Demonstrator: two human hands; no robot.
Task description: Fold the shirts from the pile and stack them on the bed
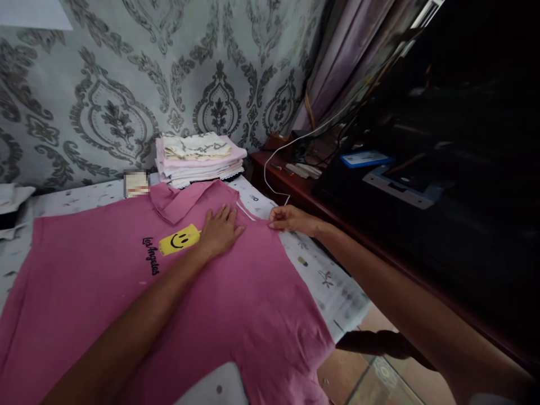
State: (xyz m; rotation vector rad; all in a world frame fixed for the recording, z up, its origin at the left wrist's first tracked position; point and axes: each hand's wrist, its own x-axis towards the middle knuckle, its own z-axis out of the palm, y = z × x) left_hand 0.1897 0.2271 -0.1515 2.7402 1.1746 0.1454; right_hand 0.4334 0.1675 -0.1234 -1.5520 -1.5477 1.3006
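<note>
A pink cotton collared shirt (253, 281) lies spread out, front side up, across a counter draped in a white cloth printed with small plant motifs (306, 264). The person's left hand (221, 230) rests palm down on the shirt's upper part, its fingers extended and slightly parted, pressing on the fabric without gripping it. The right hand (289, 218) is at the shirt's far right edge, its fingers closed in a pinch on the pink fabric. Just beside the left hand is a bright yellow printed smiley face (180, 240), with black cursive "Los Angeles" lettering (151, 256) next to it. The shirt's pointed pink collar (179, 205) faces the far side of the counter, near a neat stack of folded white, pink and cream cloths (200, 160). A small pale item (137, 184), too blurred to identify, is left of that stack. Behind hangs a grey and silver damask-patterned curtain (126, 112). To the right, a thin white cable (266, 169) loops over a dark reddish wooden cabinet (280, 177).
</note>
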